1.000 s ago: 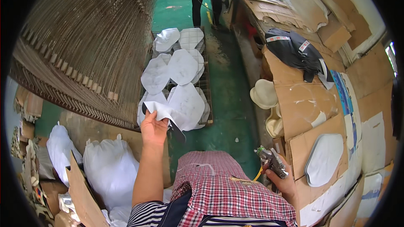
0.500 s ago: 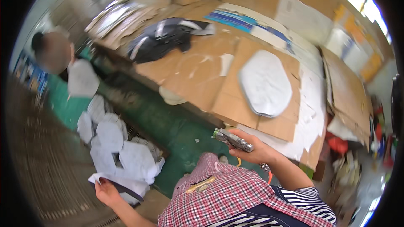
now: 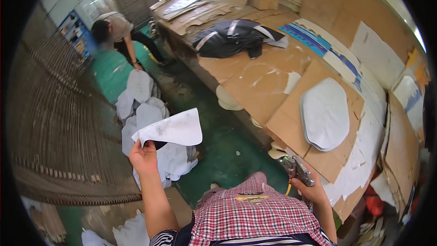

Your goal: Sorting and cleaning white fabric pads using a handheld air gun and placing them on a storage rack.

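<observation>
My left hand (image 3: pixel 144 157) pinches one corner of a white sheet piece (image 3: pixel 175 128) with rounded edges. The sheet is raised in the air and has faint grey smudges, with a dark underside showing near my fingers. Beneath and behind it lies a pile of similar white pieces (image 3: pixel 130 130). My right hand (image 3: pixel 314 190) is wrapped round a metal spray gun (image 3: pixel 299 171), its head pointing up and to the left, near the table's front edge. On the table, a stack of rounded white pieces (image 3: pixel 325 115) rests on flat cardboard (image 3: pixel 286 119).
A co-worker (image 3: pixel 119 29) bends over the far end of the pile, an arm reaching to it. A black jacket (image 3: pixel 234 38) lies on the cardboard-covered table (image 3: pixel 255 75). A wall of vertical strands (image 3: pixel 59 123) runs along the left. Leaning cardboard (image 3: pixel 403 150) stands at the right.
My left hand has lifted the white sheet up and rightward from beside the pile. My right hand with the spray gun sits lower and further right in view. The co-worker has bent down.
</observation>
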